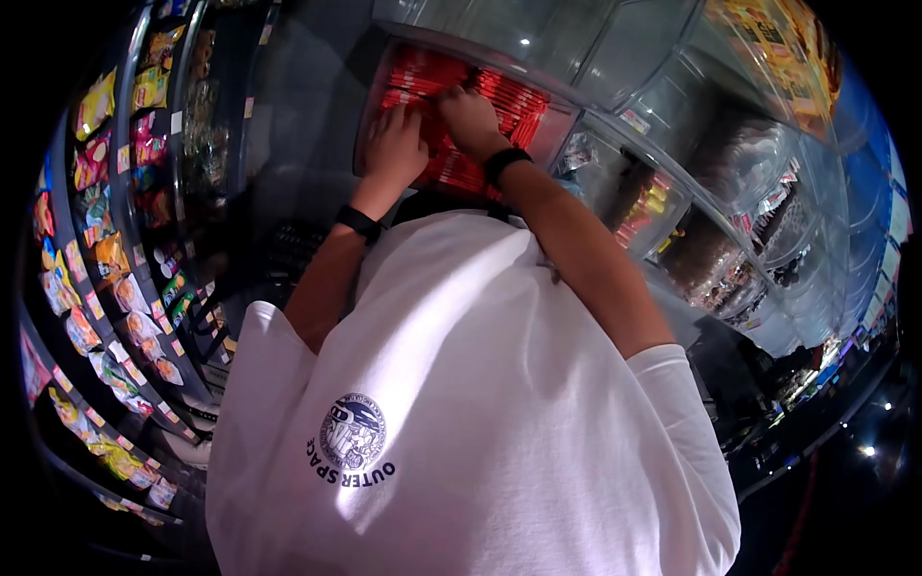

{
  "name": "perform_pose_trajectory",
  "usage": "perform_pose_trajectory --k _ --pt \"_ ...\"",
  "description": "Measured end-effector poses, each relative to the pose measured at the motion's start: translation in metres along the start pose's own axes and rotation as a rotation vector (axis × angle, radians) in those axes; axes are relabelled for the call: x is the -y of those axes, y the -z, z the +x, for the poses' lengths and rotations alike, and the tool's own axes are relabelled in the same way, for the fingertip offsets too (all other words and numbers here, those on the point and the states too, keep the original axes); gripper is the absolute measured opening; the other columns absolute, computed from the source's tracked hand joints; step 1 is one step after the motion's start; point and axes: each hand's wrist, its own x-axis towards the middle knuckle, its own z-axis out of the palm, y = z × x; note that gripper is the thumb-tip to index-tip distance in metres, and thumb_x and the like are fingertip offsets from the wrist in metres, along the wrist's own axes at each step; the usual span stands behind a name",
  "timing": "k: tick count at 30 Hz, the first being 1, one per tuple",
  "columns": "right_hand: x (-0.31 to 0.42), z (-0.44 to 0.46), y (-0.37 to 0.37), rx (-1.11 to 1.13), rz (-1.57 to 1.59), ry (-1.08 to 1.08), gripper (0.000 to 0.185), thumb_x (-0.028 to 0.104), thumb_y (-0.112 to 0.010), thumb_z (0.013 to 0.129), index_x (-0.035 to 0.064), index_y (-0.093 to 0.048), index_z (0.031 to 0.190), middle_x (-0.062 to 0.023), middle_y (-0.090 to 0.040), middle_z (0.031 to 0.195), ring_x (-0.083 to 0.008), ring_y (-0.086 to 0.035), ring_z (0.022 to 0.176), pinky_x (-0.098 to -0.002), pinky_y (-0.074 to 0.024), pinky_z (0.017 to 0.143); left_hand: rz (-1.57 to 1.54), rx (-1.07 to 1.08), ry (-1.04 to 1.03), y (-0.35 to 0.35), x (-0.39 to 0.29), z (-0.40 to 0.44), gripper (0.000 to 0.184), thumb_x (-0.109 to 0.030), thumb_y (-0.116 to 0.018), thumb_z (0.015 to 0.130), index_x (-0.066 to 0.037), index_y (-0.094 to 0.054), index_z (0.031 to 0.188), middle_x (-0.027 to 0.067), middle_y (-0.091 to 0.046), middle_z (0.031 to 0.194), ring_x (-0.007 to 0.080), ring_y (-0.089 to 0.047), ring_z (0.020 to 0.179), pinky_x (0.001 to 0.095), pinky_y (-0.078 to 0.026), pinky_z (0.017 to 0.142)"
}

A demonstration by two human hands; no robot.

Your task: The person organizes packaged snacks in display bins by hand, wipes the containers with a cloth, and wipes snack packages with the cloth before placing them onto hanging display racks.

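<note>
A clear plastic bin (562, 134) in front of me is filled with flat red packets (514, 96), many of them standing on edge in rows. My left hand (397, 144) is in the left part of the bin, its fingers apart and touching the packets. Just to its right, my right hand (473, 120) has its fingers bent around the edges of red packets near the middle of the bin. The fingertips of both hands are partly hidden among the packets. A dark band circles each wrist.
More clear bins (639, 206) with wrapped goods stand to the right. On the left, shelves (125, 221) carry colourful snack bags and price tags. Yellow-orange printed packaging (768, 48) is at the upper right. My white shirt (480, 403) fills the lower middle.
</note>
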Motion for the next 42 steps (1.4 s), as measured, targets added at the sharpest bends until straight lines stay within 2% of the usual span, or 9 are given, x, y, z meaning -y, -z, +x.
perform_pose_trajectory --k 5,8,14,21,26,30,33,37,42 --pt "0.001 -0.019 0.007 -0.098 0.178 -0.176 0.015 0.011 -0.059 0.086 0.0009 -0.064 0.097 -0.0194 -0.066 0.101 -0.0377 -0.07 0.086 -0.0465 -0.059 0.076 -0.135 0.076 0.102 0.027 -0.001 -0.001 0.042 -0.011 -0.063 0.084 -0.006 -0.063 0.126 0.0169 -0.055 0.137 0.0394 -0.056 0.12 0.0464 -0.048 0.1" --pt "0.005 -0.027 0.032 0.032 0.277 -0.423 0.018 0.015 -0.061 0.087 -0.0014 -0.065 0.093 -0.0238 -0.07 0.092 -0.0417 -0.071 0.081 -0.052 -0.0582 0.07 -0.243 -0.214 -0.015 0.049 0.005 -0.003 0.037 -0.008 -0.062 0.085 -0.005 -0.064 0.122 0.0142 -0.056 0.135 0.0377 -0.059 0.114 0.0449 -0.05 0.097" --pt "-0.009 -0.021 -0.001 0.083 0.213 -0.34 0.017 0.012 -0.059 0.087 -0.0009 -0.066 0.096 -0.0244 -0.07 0.089 -0.0421 -0.071 0.084 -0.0508 -0.0587 0.073 -0.049 -0.316 0.053 0.049 0.03 0.005 0.046 -0.011 -0.061 0.088 -0.014 -0.06 0.133 0.0124 -0.048 0.145 0.0374 -0.047 0.132 0.0535 -0.037 0.109" --pt "-0.002 -0.002 -0.001 0.12 0.138 -0.152 0.014 0.009 -0.057 0.087 0.0016 -0.065 0.097 -0.0207 -0.072 0.089 -0.0382 -0.072 0.084 -0.0484 -0.0586 0.072 -0.197 -0.268 0.076 0.018 0.031 0.0 0.066 -0.013 -0.062 0.088 -0.017 -0.041 0.151 0.0166 -0.039 0.152 0.0397 -0.045 0.134 0.0508 -0.04 0.109" --pt "0.003 0.0 -0.006 0.143 0.138 -0.214 0.013 0.008 -0.057 0.087 0.0029 -0.065 0.096 -0.0203 -0.071 0.089 -0.038 -0.071 0.084 -0.0481 -0.0582 0.072 0.033 -0.285 0.032 0.032 0.012 0.006 0.068 -0.012 -0.064 0.084 -0.013 -0.045 0.149 0.0143 -0.035 0.156 0.0358 -0.033 0.145 0.0605 -0.022 0.117" --pt "-0.013 -0.018 0.02 0.127 0.144 -0.214 0.016 0.01 -0.058 0.087 0.0044 -0.069 0.097 -0.0215 -0.07 0.094 -0.0369 -0.071 0.086 -0.0483 -0.0585 0.074 0.096 0.009 -0.155 0.024 -0.009 0.008 0.051 -0.02 -0.061 0.086 -0.009 -0.06 0.136 0.0161 -0.044 0.151 0.0318 -0.033 0.146 0.0709 -0.011 0.116" --pt "-0.03 -0.039 0.031 0.228 0.067 -0.271 0.017 0.012 -0.06 0.087 0.0045 -0.071 0.098 -0.0209 -0.07 0.1 -0.0365 -0.072 0.089 -0.0474 -0.0597 0.075 0.341 0.09 -0.06 0.008 -0.012 0.01 0.057 -0.024 -0.06 0.088 -0.005 -0.054 0.141 0.0169 -0.042 0.154 0.0317 -0.032 0.147 0.071 -0.007 0.116" --pt "-0.039 -0.055 0.026 0.38 -0.017 -0.372 0.019 0.012 -0.058 0.088 0.0057 -0.069 0.103 -0.0208 -0.07 0.095 -0.0376 -0.072 0.089 -0.0475 -0.0603 0.072 0.113 0.258 -0.068 -0.012 -0.011 0.001 0.074 -0.028 -0.062 0.09 -0.002 -0.034 0.154 0.0218 -0.022 0.163 0.0379 -0.022 0.151 0.0493 -0.016 0.123" --pt "-0.022 -0.047 0.008 0.325 -0.142 -0.414 0.025 0.012 -0.058 0.09 0.0043 -0.063 0.113 -0.017 -0.072 0.1 -0.0323 -0.074 0.09 -0.0426 -0.0612 0.07 0.077 0.207 -0.073 -0.029 -0.004 -0.002 0.081 -0.029 -0.064 0.09 -0.004 -0.027 0.157 0.0206 -0.017 0.165 0.0375 -0.02 0.152 0.0503 -0.017 0.122"
